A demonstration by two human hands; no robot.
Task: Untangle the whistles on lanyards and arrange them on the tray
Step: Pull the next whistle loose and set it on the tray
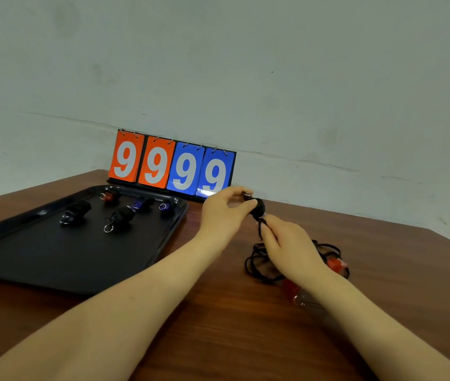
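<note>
A black tray [53,268] lies on the left of the wooden table. Several whistles with wound lanyards rest on its far half, among them a black bundle [76,211], another black bundle with a ring [120,217], a red one [108,196] and a blue one [142,203]. My left hand [222,213] pinches a whistle wrapped in black cord [256,206] above the table, right of the tray. My right hand [289,246] grips the loose end of that cord just below it. A tangle of black lanyards [256,266] with red whistles [335,264] lies under my right hand.
A flip scoreboard [173,167] showing 9 9 9 9 on orange and blue cards stands against the wall behind the tray. A pale wall runs along the table's far edge. The table's right edge slants at the far right.
</note>
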